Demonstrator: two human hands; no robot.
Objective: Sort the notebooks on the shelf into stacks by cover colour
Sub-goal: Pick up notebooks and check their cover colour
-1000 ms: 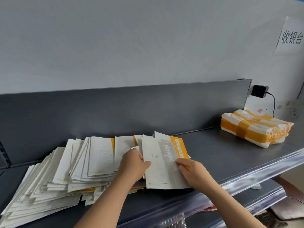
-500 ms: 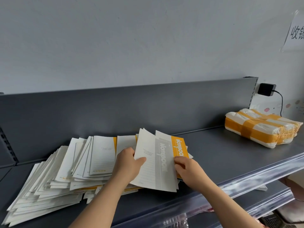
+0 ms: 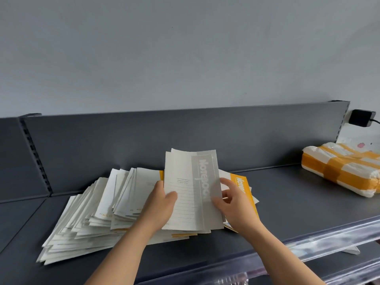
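Note:
A white notebook with a grey band (image 3: 192,188) stands tilted up off the pile, with at least one more notebook behind it. My left hand (image 3: 160,204) grips its left edge, thumb on the cover. My right hand (image 3: 232,202) pinches its right edge at the grey band. Under them lies a notebook with an orange band (image 3: 241,188). To the left a fanned pile of white notebooks (image 3: 92,219) spreads over the dark grey shelf (image 3: 298,202); some show orange edges.
A wrapped bundle with orange tape (image 3: 341,167) lies at the shelf's right end. A black power adapter (image 3: 359,118) sits on the wall above it. The shelf has a dark back panel (image 3: 123,145) and a clear plastic front strip (image 3: 329,237).
The grey-banded notebook has risen from lying flat on the pile to standing tilted up in both hands. The camera has shifted left, moving the taped bundle toward the right edge.

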